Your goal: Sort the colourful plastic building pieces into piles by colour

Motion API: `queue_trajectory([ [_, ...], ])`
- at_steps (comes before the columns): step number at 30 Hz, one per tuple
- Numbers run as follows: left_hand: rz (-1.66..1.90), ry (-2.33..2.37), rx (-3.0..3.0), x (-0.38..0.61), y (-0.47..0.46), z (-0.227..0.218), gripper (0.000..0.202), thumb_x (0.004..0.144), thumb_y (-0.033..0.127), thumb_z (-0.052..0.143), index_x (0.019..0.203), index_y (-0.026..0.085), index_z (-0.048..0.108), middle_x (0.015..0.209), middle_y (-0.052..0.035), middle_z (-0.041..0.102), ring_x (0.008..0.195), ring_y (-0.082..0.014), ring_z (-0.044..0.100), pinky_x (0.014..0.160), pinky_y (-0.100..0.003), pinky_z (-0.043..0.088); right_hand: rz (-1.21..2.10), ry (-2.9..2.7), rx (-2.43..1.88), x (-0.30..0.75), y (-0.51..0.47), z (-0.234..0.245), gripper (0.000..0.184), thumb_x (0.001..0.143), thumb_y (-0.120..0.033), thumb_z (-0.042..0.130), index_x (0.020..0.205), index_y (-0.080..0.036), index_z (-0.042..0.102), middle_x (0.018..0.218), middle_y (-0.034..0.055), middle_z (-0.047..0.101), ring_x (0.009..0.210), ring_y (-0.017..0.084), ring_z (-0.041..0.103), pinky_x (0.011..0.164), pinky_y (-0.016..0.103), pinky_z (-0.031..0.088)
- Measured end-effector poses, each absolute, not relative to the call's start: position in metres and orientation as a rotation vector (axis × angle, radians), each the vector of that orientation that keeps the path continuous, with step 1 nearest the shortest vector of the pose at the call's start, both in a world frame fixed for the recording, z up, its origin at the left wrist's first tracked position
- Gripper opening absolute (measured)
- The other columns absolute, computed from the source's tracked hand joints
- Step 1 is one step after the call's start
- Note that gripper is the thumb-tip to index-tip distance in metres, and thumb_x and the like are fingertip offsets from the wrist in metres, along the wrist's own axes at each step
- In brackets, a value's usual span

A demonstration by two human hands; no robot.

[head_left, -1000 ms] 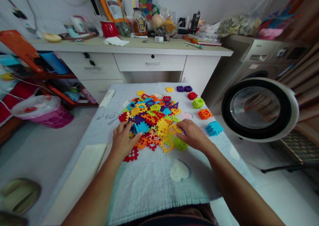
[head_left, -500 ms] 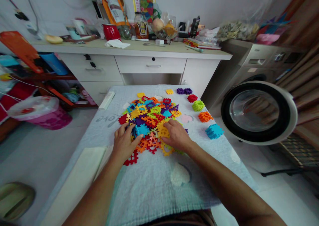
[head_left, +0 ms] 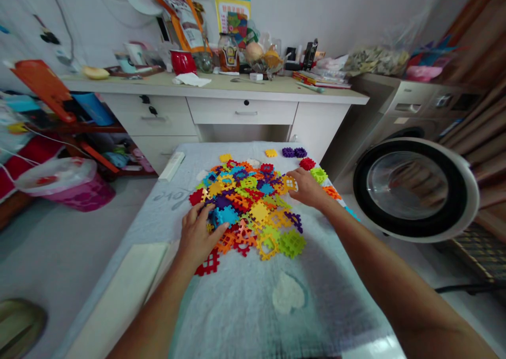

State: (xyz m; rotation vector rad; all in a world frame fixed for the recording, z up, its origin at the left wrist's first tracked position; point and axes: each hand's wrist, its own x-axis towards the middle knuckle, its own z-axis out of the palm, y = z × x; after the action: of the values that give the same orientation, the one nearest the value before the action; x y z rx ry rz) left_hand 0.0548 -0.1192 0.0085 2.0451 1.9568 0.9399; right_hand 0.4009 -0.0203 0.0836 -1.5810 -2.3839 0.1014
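Pieces (head_left: 240, 201), notch-edged, multicoloured, heaped; left hand (head_left: 198, 232) loosely splayed, right hand (head_left: 306, 186) tight on a windowed yellow-orange square (head_left: 290, 183).

Pile of pieces (head_left: 260, 211) on the table (head_left: 237, 306), counter (head_left: 221, 87) behind (washing machine (head_left: 389, 106) at right)

The right hand (head_left: 306, 188) partly hid a yellow piece (head_left: 290, 183); the left edge cut off a rounded greenish object (head_left: 19, 324).
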Motion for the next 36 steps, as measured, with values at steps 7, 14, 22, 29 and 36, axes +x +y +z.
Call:
queue_trajectory([
  [7, 1.017, 1.972, 2.018, 0.055, -0.114, 0.004, 0.057, 0.082, 0.056, 0.061, 0.126, 0.019, 0.060, 0.139, -0.0152, 0.049, 0.134, -0.0339, 0.046, 0.115, -0.053, 0.037, 0.052, -2.358, -1.706, 0.398, 0.078, 0.084, 0.054, 0.077, -0.014, 0.070, 0.130, -0.011, 0.061, 0.126, 0.0149, 0.061, 0.112, 0.024, 0.060, 0.103, 0.034, 0.046],
  [14, 1.081, 2.004, 2.041, 0.054, -0.108, -0.003, 0.055, 0.082, 0.057, 0.062, 0.122, 0.020, 0.062, 0.136, -0.0147, 0.052, 0.131, -0.0339, 0.048, 0.113, -0.054, 0.039, 0.076, -2.262, -1.925, 0.373, 0.144, 0.072, 0.057, 0.082, -0.016, 0.067, 0.138, -0.013, 0.056, 0.133, 0.0163, 0.058, 0.118, 0.026, 0.061, 0.104, 0.034, 0.045],
  [22, 1.083, 2.050, 1.964, 0.056, -0.107, 0.000, 0.054, 0.083, 0.058, 0.060, 0.122, 0.022, 0.063, 0.137, -0.0141, 0.051, 0.130, -0.0340, 0.048, 0.112, -0.056, 0.039, 0.084, -2.249, -1.967, 0.355, 0.186, 0.058, 0.057, 0.081, -0.013, 0.067, 0.137, -0.014, 0.057, 0.136, 0.0187, 0.055, 0.118, 0.028, 0.061, 0.104, 0.035, 0.045],
  [29, 1.064, 2.041, 1.961, 0.056, -0.107, 0.000, 0.054, 0.084, 0.059, 0.059, 0.123, 0.022, 0.063, 0.138, -0.0137, 0.051, 0.130, -0.0338, 0.048, 0.112, -0.056, 0.040, 0.110, -2.318, -1.937, 0.352, 0.199, 0.041, 0.046, 0.084, -0.004, 0.057, 0.128, -0.014, 0.066, 0.132, 0.0178, 0.062, 0.117, 0.026, 0.063, 0.104, 0.031, 0.045],
  [36, 1.064, 2.053, 1.982, 0.055, -0.106, -0.001, 0.052, 0.084, 0.057, 0.059, 0.122, 0.021, 0.064, 0.137, -0.0141, 0.051, 0.129, -0.0343, 0.048, 0.111, -0.057, 0.040, 0.123, -2.305, -1.887, 0.355, 0.199, 0.031, 0.045, 0.087, -0.007, 0.054, 0.130, -0.015, 0.066, 0.132, 0.0145, 0.065, 0.120, 0.022, 0.061, 0.105, 0.027, 0.043],
])
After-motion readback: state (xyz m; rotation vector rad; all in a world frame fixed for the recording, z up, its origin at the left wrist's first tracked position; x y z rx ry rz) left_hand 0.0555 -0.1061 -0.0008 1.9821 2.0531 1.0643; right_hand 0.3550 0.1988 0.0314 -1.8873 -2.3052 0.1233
